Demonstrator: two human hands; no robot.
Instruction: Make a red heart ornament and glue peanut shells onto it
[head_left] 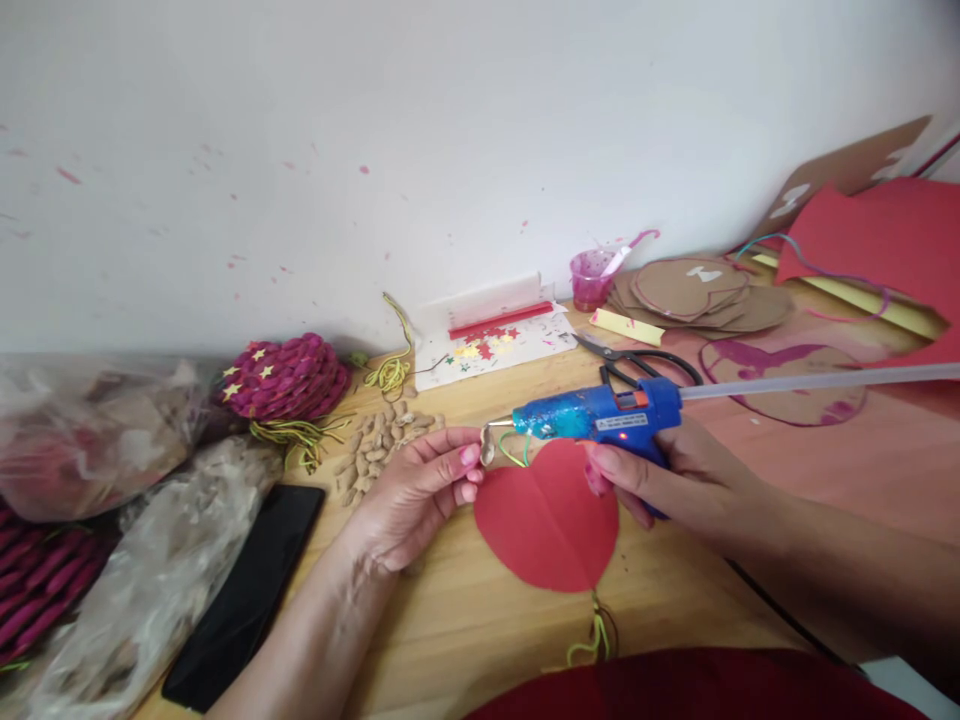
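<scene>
My left hand (431,490) pinches a peanut shell (487,447) between thumb and fingertips. In my right hand (660,470) is a blue glue gun (592,415), a long clear glue stick (810,382) running out of its back. The gun's metal nozzle meets the top of the peanut shell, or is very close to it. Below both hands lies a red heart-shaped paper (547,525), with a green cord loop at its top and a yellow-green cord tassel (596,635) at its lower tip. A heap of peanut shells (375,450) lies left of my left hand, partly behind it.
Black scissors (637,360) lie behind the glue gun. Toward the wall are a white sheet with star cutouts (480,345), a pink cup (591,280) and cardboard pieces (697,290). At left are a magenta decorated piece (292,380), plastic bags (165,570) and a black phone-like slab (247,600).
</scene>
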